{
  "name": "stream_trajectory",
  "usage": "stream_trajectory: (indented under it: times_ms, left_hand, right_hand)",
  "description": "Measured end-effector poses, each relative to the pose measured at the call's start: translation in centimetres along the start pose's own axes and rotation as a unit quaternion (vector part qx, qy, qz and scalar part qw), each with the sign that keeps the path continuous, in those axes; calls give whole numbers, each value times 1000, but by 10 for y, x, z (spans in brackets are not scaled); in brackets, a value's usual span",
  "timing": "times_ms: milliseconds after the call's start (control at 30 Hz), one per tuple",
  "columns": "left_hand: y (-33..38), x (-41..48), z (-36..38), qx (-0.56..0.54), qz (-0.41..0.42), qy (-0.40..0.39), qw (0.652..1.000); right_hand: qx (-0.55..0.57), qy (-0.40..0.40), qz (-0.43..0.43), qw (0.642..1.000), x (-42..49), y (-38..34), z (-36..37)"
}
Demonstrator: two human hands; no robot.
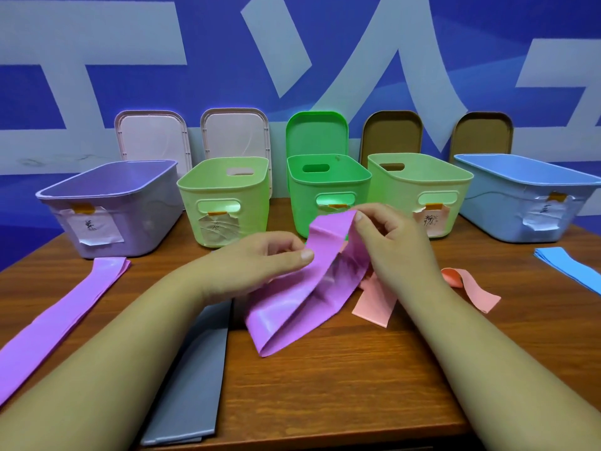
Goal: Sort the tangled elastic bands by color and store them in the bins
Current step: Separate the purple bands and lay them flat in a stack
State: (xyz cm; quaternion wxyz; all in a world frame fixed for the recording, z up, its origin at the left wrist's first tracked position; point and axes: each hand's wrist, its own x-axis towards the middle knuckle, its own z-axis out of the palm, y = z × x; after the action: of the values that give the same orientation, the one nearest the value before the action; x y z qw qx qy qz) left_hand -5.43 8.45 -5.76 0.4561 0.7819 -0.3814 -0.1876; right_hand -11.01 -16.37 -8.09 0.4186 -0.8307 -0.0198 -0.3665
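Left hand (260,258): an edge of the held purple band (302,307) is pinched between the thumb (305,254) and the curled fingers.
Right hand (390,236): the band's upper end is pinched between thumb and forefinger (359,217), a little higher and farther out than the left pinch.

Between the 2 pinches the band is lifted off the table (325,385). Below the fingers it hangs as a folded loop, and its lower fold rests on the wood on the person's side.

Just under and to the right of the right fingers a salmon band (374,304) is seen lying on the table, with a curled stretch showing past the right wrist. Whether it is 1 piece or 2 cannot be told.
Below the left fingers, partly covered by the left forearm, a grey band (198,369) is laid flat, reaching to the table's near edge.
Well to the left of the left fingers a flat purple band (65,304) is laid out straight.
Well to the right of the right fingers a blue band (572,265) is folded flat.

Beyond the fingertips 5 open bins are lined up, each with a paper label taped on its front. From left to right: lilac bin (107,209), left pale green bin (224,206), bright green bin (328,187), right pale green bin (422,187), blue bin (527,203). The bright green bin stands directly behind the right-hand pinch.

Behind the bins, 2 pink lids (153,138), 1 green lid (317,133) and 2 brown lids (392,133) are propped upright against the blue wall (97,43).
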Motion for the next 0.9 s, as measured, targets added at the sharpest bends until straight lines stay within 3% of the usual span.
stream_trajectory:
  times_ms: [167, 300, 467, 600, 767, 900]
  left_hand:
    - [-1, 6, 4, 93, 41, 59, 993]
    - [-1, 8, 3, 122, 26, 110, 986]
    - [-1, 11, 2, 228, 67, 177, 955]
    - [0, 13, 11, 231, 137, 169, 948]
    - [0, 16, 13, 201, 171, 223, 938]
    - [2, 17, 12, 216, 222, 204, 929]
  right_hand:
    - [19, -46, 33, 998, -5, -5, 2]
    - [43, -50, 42, 997, -5, -6, 3]
    - [49, -51, 51, 996, -7, -8, 5]
    - [57, -54, 56, 995, -6, -6, 6]
    - [38, -55, 51, 996, -5, 0, 8]
    - [25, -67, 47, 996, -5, 1, 10]
